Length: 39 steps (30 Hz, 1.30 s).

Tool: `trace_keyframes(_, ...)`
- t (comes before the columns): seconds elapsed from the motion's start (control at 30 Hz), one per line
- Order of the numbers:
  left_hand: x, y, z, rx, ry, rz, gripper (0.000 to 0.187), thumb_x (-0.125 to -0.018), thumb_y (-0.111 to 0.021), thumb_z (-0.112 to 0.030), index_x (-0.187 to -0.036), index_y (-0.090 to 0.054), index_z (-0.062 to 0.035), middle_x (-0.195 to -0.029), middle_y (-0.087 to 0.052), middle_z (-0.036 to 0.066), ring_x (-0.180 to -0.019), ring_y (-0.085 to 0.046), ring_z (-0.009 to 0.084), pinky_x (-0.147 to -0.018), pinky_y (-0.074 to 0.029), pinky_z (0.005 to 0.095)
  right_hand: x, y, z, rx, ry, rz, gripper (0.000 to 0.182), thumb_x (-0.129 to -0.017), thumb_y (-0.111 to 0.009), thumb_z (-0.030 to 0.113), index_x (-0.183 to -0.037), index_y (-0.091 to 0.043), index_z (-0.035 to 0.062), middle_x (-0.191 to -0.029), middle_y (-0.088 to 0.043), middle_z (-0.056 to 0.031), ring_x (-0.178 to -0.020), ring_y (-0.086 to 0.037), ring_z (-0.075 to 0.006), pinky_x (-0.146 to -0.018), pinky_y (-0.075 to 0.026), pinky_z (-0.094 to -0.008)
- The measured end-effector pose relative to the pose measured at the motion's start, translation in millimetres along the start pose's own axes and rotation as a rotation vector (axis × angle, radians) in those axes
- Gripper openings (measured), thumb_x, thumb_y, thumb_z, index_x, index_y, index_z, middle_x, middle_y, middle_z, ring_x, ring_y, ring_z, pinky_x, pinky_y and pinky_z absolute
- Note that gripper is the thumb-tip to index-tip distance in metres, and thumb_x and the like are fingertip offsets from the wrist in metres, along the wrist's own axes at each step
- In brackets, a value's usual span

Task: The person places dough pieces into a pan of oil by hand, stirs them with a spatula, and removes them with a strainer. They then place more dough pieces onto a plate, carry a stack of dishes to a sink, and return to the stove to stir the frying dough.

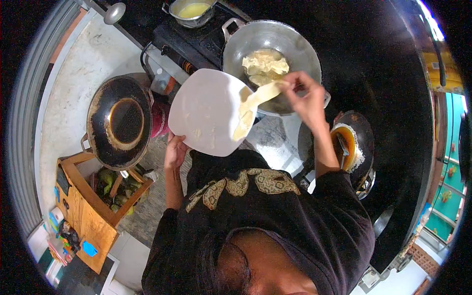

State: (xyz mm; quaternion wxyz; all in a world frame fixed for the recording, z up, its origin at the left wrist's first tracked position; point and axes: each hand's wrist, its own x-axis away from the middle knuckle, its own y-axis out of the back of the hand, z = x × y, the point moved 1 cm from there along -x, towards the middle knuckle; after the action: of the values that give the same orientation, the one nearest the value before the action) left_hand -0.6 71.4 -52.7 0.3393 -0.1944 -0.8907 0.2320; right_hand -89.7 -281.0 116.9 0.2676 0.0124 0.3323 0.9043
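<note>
My left hand [175, 150] is closed on the near left edge of a white plate [196, 105], which is tilted beside the wok. With the thumb and fingers of my right hand [306, 98] I pinch one end of a pale yellow strip of food [268, 93]. Its other end reaches the plate's right side, where more pale, soft food [242, 127] lies. Behind the strip, a large grey metal wok [302, 51] holds crumpled pale yellow pieces [265, 64] in liquid. A few pale smears mark the plate.
A pot of yellow liquid [193, 10] stands on the black stove [182, 42] at the back. To the left is a dark wok [115, 120], above a wooden crate [78, 196]. On the right, a dark pan [361, 128] holds brown-orange liquid and a utensil.
</note>
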Motion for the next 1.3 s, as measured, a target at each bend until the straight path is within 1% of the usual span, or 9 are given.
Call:
trace_keyframes(0.1, 7.5, 13.0, -5.0, 0.003, 0.017, -0.103, 0.055, -0.077, -0.054, -0.008, -0.130, -0.037, -0.0034, -0.124, -0.049, 0.009, -0.113, -0.049, 0.0254, -0.096, -0.039, 0.0392, -16.9, 24.9, -32.3, 0.184, 0.007, -0.042, 0.019, -0.078, -0.068, 0.014, -0.096, -0.069, 0.0075, -0.085, -0.068, -0.0116, -0.069, -0.064, -0.0199, -0.066, -0.049, -0.0317)
trace_keyframes(0.2, 11.1, 23.8, -8.7, 0.039, -0.083, -0.076, 0.052, -0.078, -0.055, -0.009, -0.127, -0.039, -0.0032, -0.121, -0.050, 0.009, -0.109, -0.051, 0.0231, -0.093, -0.041, 0.0372, -29.4, 28.4, -77.2, 0.408, -0.071, 0.033, 0.013, -0.080, -0.066, 0.010, -0.090, -0.068, 0.0018, -0.077, -0.067, -0.0093, -0.066, -0.060, -0.0125, -0.063, -0.048, -0.0253)
trace_keyframes(0.23, 14.1, 21.5, -11.7, 0.091, -0.124, -0.103, 0.053, -0.078, -0.055, -0.008, -0.128, -0.039, -0.0041, -0.120, -0.050, 0.009, -0.107, -0.052, 0.0225, -0.093, -0.042, 0.0364, -32.3, 25.5, -98.5, 0.523, 0.021, -0.007, 0.014, -0.080, -0.066, 0.013, -0.090, -0.067, 0.0042, -0.077, -0.066, -0.0130, -0.066, -0.064, -0.0198, -0.062, -0.049, -0.0298)
trace_keyframes(0.33, 17.3, 40.2, -11.8, 0.151, -0.117, -0.155, 0.051, -0.079, -0.054, -0.006, -0.128, -0.039, -0.0040, -0.118, -0.050, 0.009, -0.106, -0.053, 0.0225, -0.093, -0.043, 0.0367, -40.6, 14.6, -162.0, 0.658, -0.087, 0.035, 0.020, -0.080, -0.063, 0.026, -0.093, -0.067, 0.0121, -0.082, -0.066, -0.0167, -0.076, -0.064, -0.0349, -0.066, -0.050, -0.0432)
trace_keyframes(0.47, 20.2, 42.3, -14.7, 0.206, -0.176, -0.138, 0.043, -0.081, -0.054, -0.003, -0.122, -0.043, -0.0015, -0.110, -0.052, 0.008, -0.104, -0.054, 0.0210, -0.091, -0.045, 0.0339, -46.6, -6.2, -193.6, 0.565, -0.117, -0.090, 0.023, -0.079, -0.064, 0.028, -0.091, -0.067, 0.0085, -0.075, -0.065, -0.0172, -0.070, -0.064, -0.0344, -0.064, -0.050, -0.0422)
trace_keyframes(0.57, 21.9, 46.2, -13.4, 0.188, -0.169, -0.156, 0.041, -0.080, -0.055, -0.003, -0.120, -0.043, -0.0014, -0.110, -0.053, 0.008, -0.104, -0.054, 0.0206, -0.091, -0.045, 0.0326, -52.1, -22.5, -191.1, 0.294, -0.099, -0.166, 0.023, -0.078, -0.064, 0.028, -0.086, -0.068, 0.0064, -0.074, -0.066, -0.0168, -0.069, -0.065, -0.0326, -0.064, -0.051, -0.0395)
trace_keyframes(0.67, 22.9, 29.7, -16.5, 0.169, -0.164, -0.144, 0.043, -0.080, -0.055, -0.002, -0.121, -0.043, -0.0011, -0.112, -0.053, 0.008, -0.103, -0.054, 0.0198, -0.090, -0.045, 0.0310, -53.5, -35.3, -187.8, 0.242, -0.216, -0.197, 0.020, -0.078, -0.066, 0.021, -0.085, -0.067, 0.0023, -0.075, -0.068, -0.0133, -0.069, -0.067, -0.0237, -0.066, -0.051, -0.0332)
trace_keyframes(0.97, 15.8, 31.2, -7.1, 0.089, -0.122, -0.095, 0.048, -0.082, -0.056, -0.011, -0.127, -0.040, -0.0014, -0.115, -0.052, 0.008, -0.105, -0.053, 0.0215, -0.091, -0.042, 0.0342, -35.3, -37.6, -241.1, 0.733, -0.386, -0.051, 0.019, -0.075, -0.063, 0.024, -0.085, -0.069, 0.0102, -0.080, -0.067, -0.0135, -0.078, -0.065, -0.0322, -0.070, -0.051, -0.0409)
trace_keyframes(1.3, 11.3, 35.0, -8.5, 0.168, -0.135, -0.071, 0.054, -0.083, -0.050, -0.003, -0.133, -0.032, -0.0026, -0.120, -0.050, 0.011, -0.106, -0.056, 0.0240, -0.089, -0.049, 0.0378, -44.0, -62.3, -242.5, 0.650, -0.384, 0.004, 0.019, -0.074, -0.063, 0.025, -0.084, -0.069, 0.0099, -0.082, -0.067, -0.0168, -0.081, -0.065, -0.0335, -0.072, -0.051, -0.0415)
